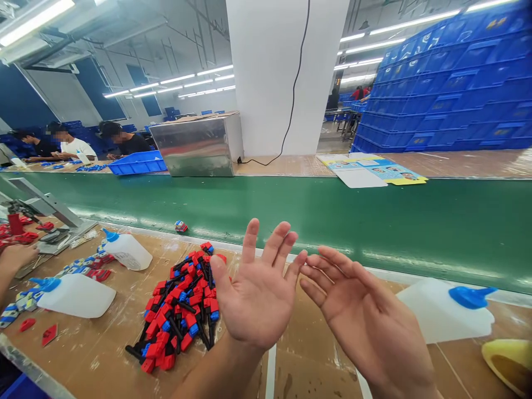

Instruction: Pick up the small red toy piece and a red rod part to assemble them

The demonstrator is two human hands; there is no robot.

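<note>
Both palms face up above the cardboard-covered bench. My left hand (261, 293) has its fingers spread and holds nothing. Beside it, my right hand (366, 316) is also open, fingers loosely bent, its fingertips close to or touching the left little finger. Left of my hands lies a heap of small red, blue and black plastic parts (183, 305), partly behind my left hand. A white squeeze bottle with a blue nozzle (444, 310) lies on its side behind my right hand. Two more such bottles, a nearer one (78, 295) and a farther one (128, 251), lie at the left.
A green conveyor belt (291, 205) crosses beyond the bench, with a small multicoloured piece (180, 226) at its near edge. At far left, a co-worker's hand (19, 257) is near a metal stand (54, 208). A yellow dish (509, 360) sits right; blue crates (449, 105) stand behind.
</note>
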